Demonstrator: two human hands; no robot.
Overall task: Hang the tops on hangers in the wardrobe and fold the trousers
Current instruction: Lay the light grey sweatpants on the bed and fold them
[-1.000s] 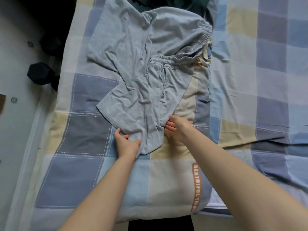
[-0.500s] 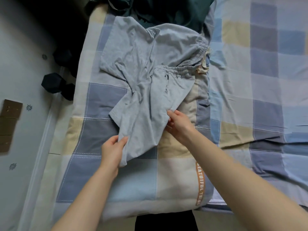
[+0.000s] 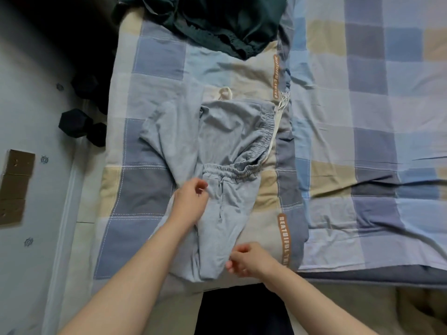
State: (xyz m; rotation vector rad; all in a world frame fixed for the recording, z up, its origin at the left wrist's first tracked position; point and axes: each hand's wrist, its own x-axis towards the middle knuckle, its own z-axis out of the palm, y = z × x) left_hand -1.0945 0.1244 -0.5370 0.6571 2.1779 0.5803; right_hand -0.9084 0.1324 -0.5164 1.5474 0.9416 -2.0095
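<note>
Light blue-grey trousers [image 3: 217, 146] with an elastic waistband and a cream drawstring lie partly folded on the checked quilt [image 3: 154, 56]. A folded leg runs down toward the near edge of the bed. My left hand [image 3: 192, 201] pinches the fabric at the left side of that leg, just below the waistband. My right hand [image 3: 246, 261] pinches the leg's lower right edge near the bed's front edge. A dark green garment [image 3: 217, 22] lies crumpled at the far end of the quilt.
The quilt lies on a checked sheet [image 3: 375, 117] that spreads to the right. On the floor to the left stand black dumbbells [image 3: 82, 126] and a brown cardboard piece [image 3: 14, 187]. My dark trouser leg [image 3: 242, 313] shows below the bed's edge.
The trousers have been pulled toward me and a leg has been folded lengthwise. My left hand moved up to the waistband area; my right hand dropped to the leg's lower edge.
</note>
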